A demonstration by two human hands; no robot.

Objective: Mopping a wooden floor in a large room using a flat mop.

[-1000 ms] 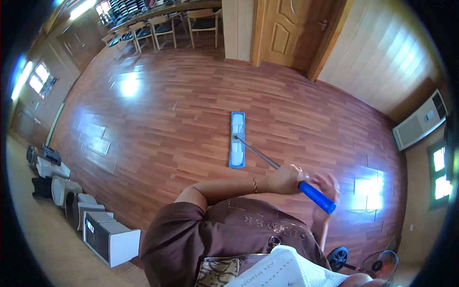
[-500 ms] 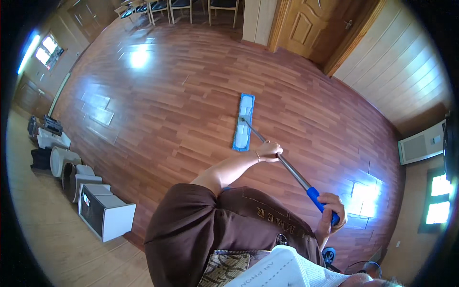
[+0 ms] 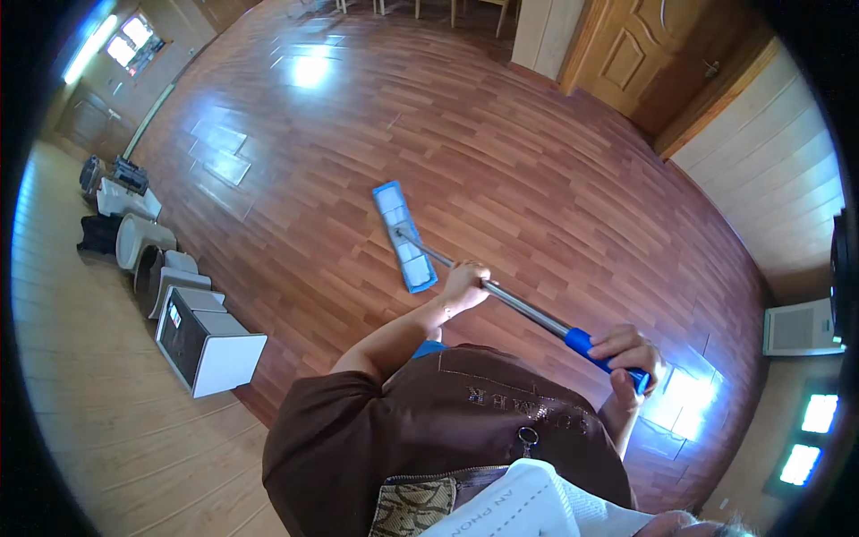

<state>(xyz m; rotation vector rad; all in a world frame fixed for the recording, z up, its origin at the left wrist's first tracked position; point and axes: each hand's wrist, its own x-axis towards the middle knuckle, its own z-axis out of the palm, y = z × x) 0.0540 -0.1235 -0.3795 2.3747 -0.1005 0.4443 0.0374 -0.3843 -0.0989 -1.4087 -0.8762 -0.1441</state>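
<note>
A flat mop [image 3: 404,237] with a blue-edged, pale head lies on the wood-pattern floor [image 3: 501,170] ahead of me. Its metal pole slants down to the right, ending in a blue grip. My left hand [image 3: 468,285] is wrapped around the lower part of the pole, not far from the mop head. Farther right, my right hand [image 3: 631,356] closes around the blue grip near its end. The mop head is tilted, its far end leaning left.
Along the left wall stand a white and dark cabinet [image 3: 215,345], a round white bin [image 3: 143,242] and several other items. A wooden door [image 3: 640,58] is at the far right, chairs [image 3: 479,11] at the back. A white boxy unit [image 3: 801,328] stands by the right wall.
The mop head has swept left and turned, its far end now leaning left. My left hand has moved left with the pole; the right hand has risen slightly. The view has shifted.
</note>
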